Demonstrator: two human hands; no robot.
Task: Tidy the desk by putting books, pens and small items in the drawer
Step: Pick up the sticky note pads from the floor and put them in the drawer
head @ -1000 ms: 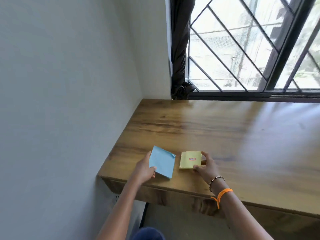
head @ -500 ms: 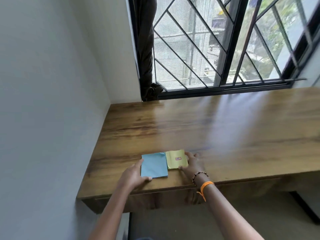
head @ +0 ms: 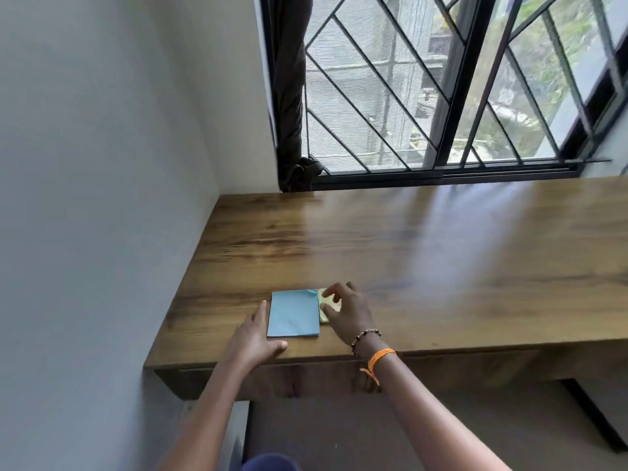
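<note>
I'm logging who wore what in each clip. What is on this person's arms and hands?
Both forearms are bare, with no sleeves or gloves showing. The right wrist carries a dark beaded bracelet and, just below it, an orange thread band with a loose tail. The left hand and wrist wear nothing.

Wooden desk (head: 424, 253) under a window, blue pad (head: 294, 313) near front edge, touching a partly hidden, apparently yellow pad (head: 323, 299)
</note>
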